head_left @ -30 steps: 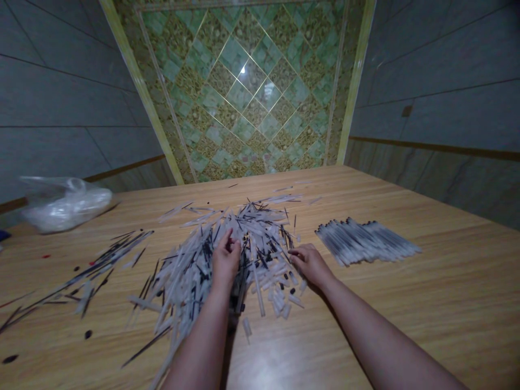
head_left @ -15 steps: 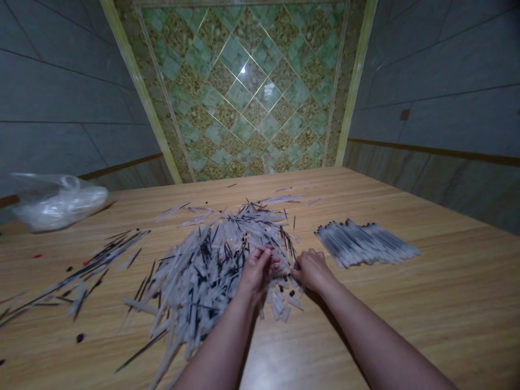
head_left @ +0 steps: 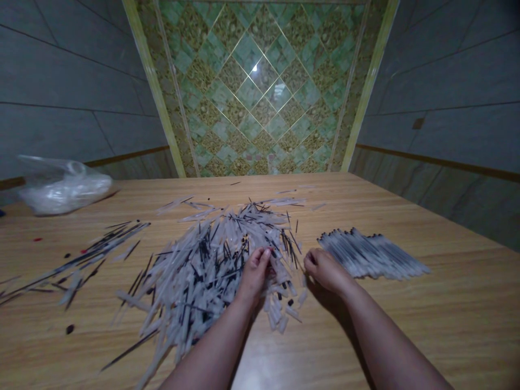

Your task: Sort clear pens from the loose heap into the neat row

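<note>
A big loose heap of clear pen barrels and thin black refills [head_left: 211,260] lies in the middle of the wooden table [head_left: 426,319]. My left hand [head_left: 255,273] rests on the heap's right edge, fingers curled round something I cannot make out. My right hand [head_left: 325,269] hovers just right of the heap, fingers pinched together; whether anything is in them is hidden. Short clear caps [head_left: 282,311] lie scattered below my left hand. A tidy bundle of put-together pens [head_left: 374,253] sits to the right of my right hand.
A scatter of black refills and small dark bits [head_left: 85,257] spreads over the table's left side. A clear plastic bag [head_left: 60,187] lies at the far left corner. Grey tiled walls and a green patterned panel close in the table behind.
My left hand has moved from the heap's middle to its right edge, closer to my right hand. The right hand shifted slightly right. The camera tilted a little.
</note>
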The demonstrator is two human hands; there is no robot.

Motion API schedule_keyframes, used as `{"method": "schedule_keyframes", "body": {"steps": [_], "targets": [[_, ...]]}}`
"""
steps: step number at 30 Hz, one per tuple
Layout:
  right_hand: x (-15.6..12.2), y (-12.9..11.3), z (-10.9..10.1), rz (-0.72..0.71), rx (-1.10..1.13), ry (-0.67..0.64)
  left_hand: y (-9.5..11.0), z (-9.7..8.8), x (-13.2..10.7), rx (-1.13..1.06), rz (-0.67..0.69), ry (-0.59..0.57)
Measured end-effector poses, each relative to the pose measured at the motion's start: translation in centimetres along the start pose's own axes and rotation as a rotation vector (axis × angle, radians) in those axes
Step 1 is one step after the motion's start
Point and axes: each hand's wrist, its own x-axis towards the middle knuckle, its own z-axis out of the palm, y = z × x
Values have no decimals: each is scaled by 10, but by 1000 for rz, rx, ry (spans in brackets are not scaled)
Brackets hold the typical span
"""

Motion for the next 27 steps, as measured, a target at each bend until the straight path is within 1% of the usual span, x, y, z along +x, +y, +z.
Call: {"method": "schedule_keyframes", "body": {"steps": [3, 5, 7, 9, 12, 15, 19, 22, 27], "targets": [[8, -3, -2, 35, 373, -78, 1, 1, -1, 158, 111, 42], [15, -3, 1, 82, 632, -115, 3, 0, -1, 315, 241, 82], [21, 2, 3, 97, 799, -45, 4, -2, -1, 491, 375, 116], [27, 11, 4, 83, 874, 70, 4, -6, -1, 635, 458, 126], [33, 28, 5, 77, 893, 191, 2, -10, 1, 758, 501, 131], [36, 41, 5, 76, 861, 238, 0, -12, 2, 815, 522, 140], [35, 46, 2, 72, 721, 238, 0, -14, 2, 843, 502, 155], [35, 46, 0, 36, 625, 215, 1, -16, 2, 851, 490, 176], [38, 47, 0, 21, 566, 234, -1, -19, 4, 869, 498, 201]]}}
